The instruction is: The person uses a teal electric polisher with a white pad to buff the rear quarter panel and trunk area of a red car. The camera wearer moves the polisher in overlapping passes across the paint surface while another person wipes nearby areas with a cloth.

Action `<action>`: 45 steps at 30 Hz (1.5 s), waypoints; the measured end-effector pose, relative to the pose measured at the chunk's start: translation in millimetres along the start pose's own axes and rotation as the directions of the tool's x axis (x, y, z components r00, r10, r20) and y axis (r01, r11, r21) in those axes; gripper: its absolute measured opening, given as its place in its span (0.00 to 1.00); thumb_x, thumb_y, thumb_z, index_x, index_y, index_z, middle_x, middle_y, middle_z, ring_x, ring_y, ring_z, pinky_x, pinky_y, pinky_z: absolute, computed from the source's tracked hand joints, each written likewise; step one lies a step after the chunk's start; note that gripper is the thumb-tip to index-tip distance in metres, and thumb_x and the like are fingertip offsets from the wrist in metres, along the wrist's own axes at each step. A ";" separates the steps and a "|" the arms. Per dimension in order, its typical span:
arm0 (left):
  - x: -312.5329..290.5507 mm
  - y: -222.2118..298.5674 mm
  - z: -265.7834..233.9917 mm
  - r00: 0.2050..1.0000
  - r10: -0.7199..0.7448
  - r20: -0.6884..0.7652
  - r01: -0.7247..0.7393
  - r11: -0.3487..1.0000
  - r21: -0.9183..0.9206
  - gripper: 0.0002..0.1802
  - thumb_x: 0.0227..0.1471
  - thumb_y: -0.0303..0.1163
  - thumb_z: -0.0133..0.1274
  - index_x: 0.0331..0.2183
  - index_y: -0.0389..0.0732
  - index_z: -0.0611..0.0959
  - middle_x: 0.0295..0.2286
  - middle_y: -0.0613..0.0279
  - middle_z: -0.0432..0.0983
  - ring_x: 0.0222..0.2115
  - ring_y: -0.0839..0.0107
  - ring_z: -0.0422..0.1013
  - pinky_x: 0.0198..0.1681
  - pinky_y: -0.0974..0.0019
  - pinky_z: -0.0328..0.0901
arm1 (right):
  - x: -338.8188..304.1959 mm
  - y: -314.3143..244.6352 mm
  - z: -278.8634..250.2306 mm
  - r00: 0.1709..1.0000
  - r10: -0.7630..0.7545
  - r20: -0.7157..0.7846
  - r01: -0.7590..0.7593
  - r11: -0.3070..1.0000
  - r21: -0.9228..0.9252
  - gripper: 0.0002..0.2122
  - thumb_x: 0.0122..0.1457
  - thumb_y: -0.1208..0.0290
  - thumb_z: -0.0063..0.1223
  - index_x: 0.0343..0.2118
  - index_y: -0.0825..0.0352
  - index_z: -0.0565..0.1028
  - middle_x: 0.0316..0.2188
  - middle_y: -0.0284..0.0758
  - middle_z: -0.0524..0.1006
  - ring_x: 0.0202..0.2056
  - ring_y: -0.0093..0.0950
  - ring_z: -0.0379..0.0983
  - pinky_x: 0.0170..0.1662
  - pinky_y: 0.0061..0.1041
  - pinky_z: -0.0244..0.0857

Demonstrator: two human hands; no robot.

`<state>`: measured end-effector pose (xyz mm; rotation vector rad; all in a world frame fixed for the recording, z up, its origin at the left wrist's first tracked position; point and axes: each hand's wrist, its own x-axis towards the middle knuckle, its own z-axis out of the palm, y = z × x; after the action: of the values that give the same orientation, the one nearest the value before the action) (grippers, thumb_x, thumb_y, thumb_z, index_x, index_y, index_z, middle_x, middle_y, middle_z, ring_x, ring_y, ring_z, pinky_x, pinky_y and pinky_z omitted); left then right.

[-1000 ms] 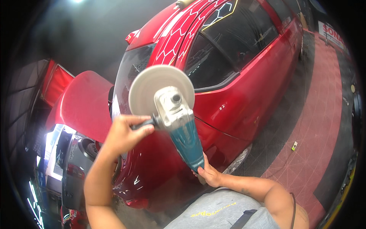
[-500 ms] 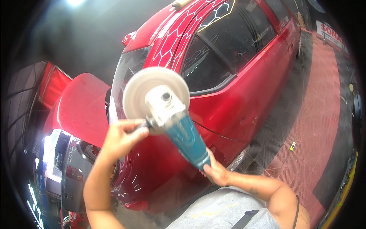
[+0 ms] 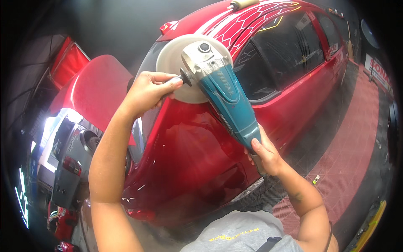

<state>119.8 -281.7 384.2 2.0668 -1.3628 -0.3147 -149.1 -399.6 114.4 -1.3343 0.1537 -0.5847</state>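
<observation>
A teal and silver rotary polisher [image 3: 228, 94] is held between my two hands. Its pale round pad [image 3: 172, 56] lies over the red car's [image 3: 189, 147] rear corner; whether it touches the paint I cannot tell. My left hand [image 3: 147, 92] has its fingers closed round the dark side handle [image 3: 183, 78] at the polisher's head. With my right hand [image 3: 266, 155] I grip the rear end of the body, thumb on top. The side window [image 3: 268, 63] is just right of the pad.
A cylindrical tan object [image 3: 244, 4] rests on the roof. The raised red tailgate [image 3: 94, 90] and a grey vehicle [image 3: 71, 168] stand at left. Red and black floor tiles [image 3: 336, 168] run along the right, with a small yellow-green object [image 3: 315, 179] on them.
Both hands have moved the polisher up and to the right in the picture. The view has shifted too. The pad looked blurred before and is more clearly outlined now.
</observation>
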 end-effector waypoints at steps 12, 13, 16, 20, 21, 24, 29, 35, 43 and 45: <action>-182.6 -112.5 49.1 0.965 -0.238 -0.109 0.212 0.956 -0.203 0.23 0.57 0.32 0.70 0.51 0.29 0.89 0.42 0.49 0.90 0.42 0.68 0.84 0.51 0.62 0.75 | -67.9 53.2 55.5 0.991 0.126 0.044 -0.089 0.869 -0.486 0.48 0.59 0.75 0.70 0.77 0.63 0.48 0.55 0.51 0.81 0.58 0.45 0.81 0.62 0.42 0.72; -165.0 -117.6 45.2 0.988 -0.051 -0.142 0.031 0.990 -0.137 0.22 0.58 0.35 0.69 0.50 0.30 0.90 0.40 0.49 0.90 0.40 0.64 0.84 0.49 0.60 0.75 | -61.7 55.7 55.8 0.996 0.089 0.024 -0.062 0.843 -0.534 0.47 0.59 0.75 0.70 0.77 0.63 0.50 0.55 0.50 0.80 0.58 0.41 0.80 0.62 0.41 0.72; -91.8 -99.7 39.3 0.837 0.464 -0.290 -0.425 0.885 0.189 0.23 0.55 0.47 0.71 0.44 0.39 0.93 0.39 0.50 0.89 0.41 0.52 0.83 0.48 0.52 0.75 | -50.5 40.8 32.2 0.995 0.014 -0.101 -0.054 0.911 -0.408 0.35 0.58 0.76 0.70 0.66 0.65 0.63 0.47 0.35 0.74 0.46 0.29 0.74 0.50 0.33 0.72; -36.0 -31.8 76.1 0.132 0.723 -0.678 -0.300 0.681 0.668 0.18 0.42 0.48 0.71 0.28 0.44 0.90 0.32 0.58 0.82 0.39 0.54 0.79 0.47 0.50 0.71 | -27.3 -13.6 2.2 0.960 -0.076 -0.268 -0.013 0.948 -0.317 0.27 0.63 0.75 0.68 0.62 0.64 0.67 0.34 0.30 0.74 0.26 0.21 0.73 0.28 0.23 0.71; -57.5 -18.4 80.4 -0.019 0.785 -0.620 -0.159 0.609 0.777 0.18 0.40 0.48 0.71 0.27 0.43 0.89 0.32 0.58 0.81 0.39 0.54 0.78 0.47 0.49 0.70 | -15.7 -23.0 8.3 0.965 -0.090 -0.245 0.014 0.955 -0.295 0.24 0.65 0.74 0.67 0.60 0.64 0.67 0.34 0.30 0.74 0.26 0.21 0.73 0.28 0.23 0.71; -62.8 -31.0 139.7 0.174 0.540 -0.823 -0.639 0.698 0.324 0.19 0.43 0.45 0.73 0.28 0.40 0.87 0.28 0.57 0.79 0.37 0.55 0.78 0.44 0.50 0.70 | 21.3 -48.8 -6.5 0.966 -0.072 -0.247 -0.021 0.934 -0.355 0.19 0.67 0.74 0.66 0.56 0.67 0.70 0.32 0.29 0.74 0.25 0.20 0.70 0.28 0.21 0.67; -42.1 -61.0 172.9 0.987 0.004 -0.161 -0.115 0.712 -0.692 0.44 0.57 0.64 0.69 0.46 0.24 0.83 0.40 0.39 0.84 0.46 0.56 0.82 0.50 0.56 0.76 | 7.1 -45.6 -8.1 0.958 -0.080 -0.276 -0.040 0.914 -0.405 0.21 0.66 0.72 0.67 0.57 0.66 0.69 0.31 0.29 0.74 0.26 0.21 0.71 0.27 0.22 0.69; -53.2 -70.8 204.2 0.977 0.185 -0.103 -0.125 0.111 -0.986 0.35 0.60 0.54 0.70 0.56 0.37 0.80 0.48 0.56 0.80 0.50 0.69 0.75 0.58 0.58 0.70 | -49.1 6.0 28.9 0.976 0.020 -0.219 -0.098 0.930 -0.355 0.31 0.61 0.74 0.71 0.63 0.67 0.65 0.38 0.32 0.74 0.29 0.22 0.74 0.27 0.23 0.73; -160.8 -161.9 249.1 0.985 0.173 -0.020 -0.007 -0.076 -0.997 0.54 0.50 0.51 0.76 0.68 0.40 0.68 0.55 0.52 0.75 0.59 0.61 0.74 0.64 0.49 0.70 | -111.7 75.8 59.4 0.988 0.150 -0.026 -0.140 0.826 -0.547 0.38 0.56 0.75 0.75 0.65 0.69 0.61 0.49 0.35 0.75 0.48 0.29 0.73 0.56 0.33 0.70; -195.8 -195.2 260.0 0.982 0.189 0.022 0.048 -0.133 -0.990 0.60 0.48 0.51 0.77 0.72 0.40 0.63 0.61 0.45 0.73 0.66 0.53 0.69 0.70 0.43 0.65 | -114.3 80.1 70.2 0.973 0.213 0.084 -0.099 0.723 -0.683 0.43 0.57 0.73 0.73 0.71 0.67 0.55 0.54 0.44 0.78 0.54 0.34 0.78 0.59 0.36 0.72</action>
<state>44.3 -153.8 34.9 0.5168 -0.6870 -1.1133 -190.9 -274.2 31.0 -2.0545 0.3742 -0.2688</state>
